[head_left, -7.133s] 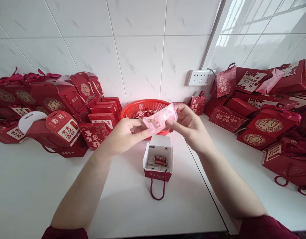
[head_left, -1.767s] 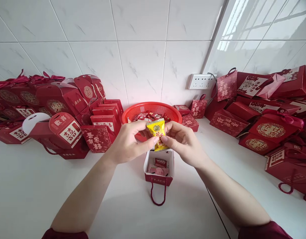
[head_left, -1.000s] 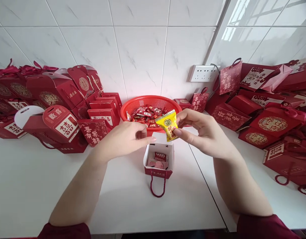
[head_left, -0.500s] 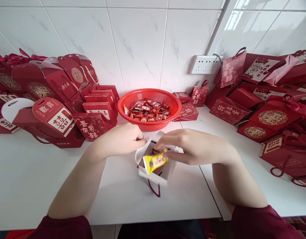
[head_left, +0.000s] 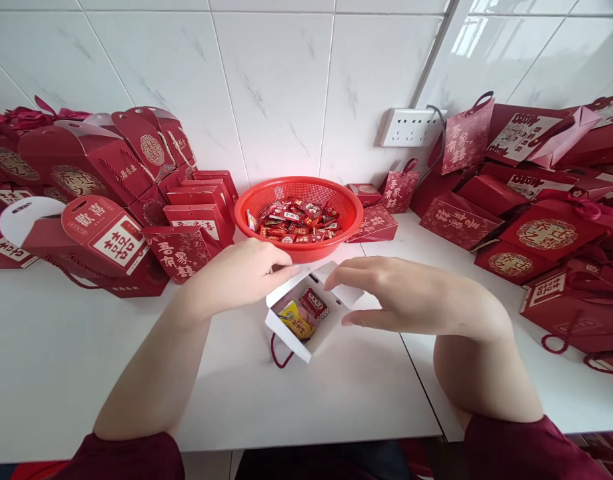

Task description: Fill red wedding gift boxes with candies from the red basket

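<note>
A small gift box (head_left: 306,351), white inside, stands open on the table with its flaps raised. In it lie a yellow wrapped candy (head_left: 297,320) and a dark red packet (head_left: 315,303). A dark red cord handle (head_left: 275,357) loops out at the box's lower left. My left hand (head_left: 249,273) is closed, thumb and fingers on the box's far left flap. On the right side, my right hand (head_left: 401,297) holds nothing; its thumb and fingers are apart, with fingertips at the right flap. Behind both hands, a red plastic basket (head_left: 354,212) holds many wrapped candies (head_left: 299,221).
Red gift boxes (head_left: 121,250) crowd the left side, and more red boxes (head_left: 546,233) are piled on the right. Smaller boxes (head_left: 374,223) stand beside the basket. A white power strip (head_left: 409,128) is on the tiled wall. A seam (head_left: 420,383) crosses the white table.
The yellow candy has left my right hand and now lies inside the box. The box has turned, bringing its cord handle leftward. My right hand's thumb and fingers have spread apart.
</note>
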`<state>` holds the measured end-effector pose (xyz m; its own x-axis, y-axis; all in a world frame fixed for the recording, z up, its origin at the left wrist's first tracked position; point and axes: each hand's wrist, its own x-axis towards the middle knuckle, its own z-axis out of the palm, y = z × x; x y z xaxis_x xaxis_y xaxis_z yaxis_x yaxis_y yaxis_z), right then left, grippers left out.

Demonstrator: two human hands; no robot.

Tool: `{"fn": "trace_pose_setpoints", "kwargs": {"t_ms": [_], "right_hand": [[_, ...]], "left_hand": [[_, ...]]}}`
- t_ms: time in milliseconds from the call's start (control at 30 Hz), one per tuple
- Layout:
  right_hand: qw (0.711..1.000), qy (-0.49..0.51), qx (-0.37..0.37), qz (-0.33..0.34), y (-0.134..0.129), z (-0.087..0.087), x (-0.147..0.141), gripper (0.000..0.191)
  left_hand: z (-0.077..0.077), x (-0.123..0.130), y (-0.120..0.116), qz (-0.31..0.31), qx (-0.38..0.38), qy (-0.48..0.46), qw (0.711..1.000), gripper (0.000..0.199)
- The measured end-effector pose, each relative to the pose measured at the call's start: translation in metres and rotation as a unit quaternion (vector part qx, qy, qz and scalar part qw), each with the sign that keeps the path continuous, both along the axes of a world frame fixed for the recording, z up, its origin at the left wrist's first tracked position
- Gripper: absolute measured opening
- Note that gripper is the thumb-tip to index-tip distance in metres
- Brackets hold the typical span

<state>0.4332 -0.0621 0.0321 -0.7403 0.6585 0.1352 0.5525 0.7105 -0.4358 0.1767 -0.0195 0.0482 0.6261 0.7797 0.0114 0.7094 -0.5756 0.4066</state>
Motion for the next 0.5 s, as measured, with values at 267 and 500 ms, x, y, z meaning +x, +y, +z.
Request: {"fn": "trace_pose_setpoints", "kwargs": {"t_ms": [267,500], "right_hand": [[0.998,-0.027,0.020,-0.044,0.008,-0.006,-0.008,0.026],[0.997,-0.035,-0.022,-0.063,0.009,-0.013,-0.037,0.025]], "left_hand": [[0.005,-0.011,0.000,0.008,-0.058,0.055,0.997,0.039],[-0.005,-0.008,0.004,0.042,-0.051,0.088,0.994,0.029]]}}
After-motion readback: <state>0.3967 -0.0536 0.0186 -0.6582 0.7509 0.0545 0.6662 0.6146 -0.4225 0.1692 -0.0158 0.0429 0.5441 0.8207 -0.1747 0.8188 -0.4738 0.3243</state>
